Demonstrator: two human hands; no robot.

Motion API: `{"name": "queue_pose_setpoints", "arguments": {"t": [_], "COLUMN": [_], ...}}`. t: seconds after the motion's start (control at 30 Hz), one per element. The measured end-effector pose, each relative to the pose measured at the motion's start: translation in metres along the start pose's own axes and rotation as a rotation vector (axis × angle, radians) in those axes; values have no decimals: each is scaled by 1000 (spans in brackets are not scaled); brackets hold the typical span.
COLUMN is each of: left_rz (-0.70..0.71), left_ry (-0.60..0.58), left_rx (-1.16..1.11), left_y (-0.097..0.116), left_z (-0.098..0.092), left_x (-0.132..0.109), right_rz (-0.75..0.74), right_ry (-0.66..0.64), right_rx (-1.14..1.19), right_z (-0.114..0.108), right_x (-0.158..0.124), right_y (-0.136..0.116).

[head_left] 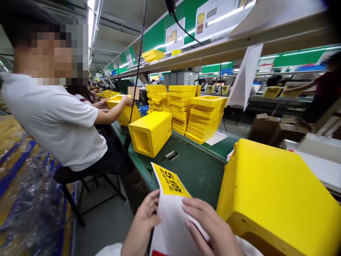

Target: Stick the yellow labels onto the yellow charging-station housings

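A white printed sheet is held low in front of me, its far end carrying a yellow block with black characters and a bit of red showing at the near end. My left hand grips the sheet's left edge between thumb and fingers. Over the right edge curl the fingers of my right hand; its thumb is hidden. To the right of that hand stands a large yellow housing, close to it. Farther along the green bench lies another yellow housing, its recessed end turned toward me.
Stacked yellow frames stand along the bench's far side. At left a co-worker in a white shirt sits on a stool, hands on a yellow housing. A cable hangs down there. An overhead shelf spans the bench.
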State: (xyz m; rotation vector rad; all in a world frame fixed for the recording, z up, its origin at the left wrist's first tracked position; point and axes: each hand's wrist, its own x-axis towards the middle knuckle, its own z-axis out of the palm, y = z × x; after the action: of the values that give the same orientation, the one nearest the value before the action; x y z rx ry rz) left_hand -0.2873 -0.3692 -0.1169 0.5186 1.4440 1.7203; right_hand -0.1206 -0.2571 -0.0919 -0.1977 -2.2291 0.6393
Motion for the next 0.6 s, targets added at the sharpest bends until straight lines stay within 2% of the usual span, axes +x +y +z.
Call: {"name": "queue_pose_setpoints", "arguments": {"t": [0.1,0.2,0.3,0.4,0.6], "left_rz": [143,297,373,418,477], "left_ry": [-76,-71,-88,-51,-83], "left_rx": [19,88,212,284,275], "left_y": [16,23,25,28,34], "left_z": [31,47,53,56,59], "left_x": [-14,-19,-19,-18,-23], "right_rz": [68,156,266,402,464], "right_ry": [92,168,163,131,275], "right_rx": [12,140,329,492,582], "right_z": [17,16,4,-7,-6], "right_x": [26,33,28,24,20], "right_y": [-13,-23,-29,-35,-38]}}
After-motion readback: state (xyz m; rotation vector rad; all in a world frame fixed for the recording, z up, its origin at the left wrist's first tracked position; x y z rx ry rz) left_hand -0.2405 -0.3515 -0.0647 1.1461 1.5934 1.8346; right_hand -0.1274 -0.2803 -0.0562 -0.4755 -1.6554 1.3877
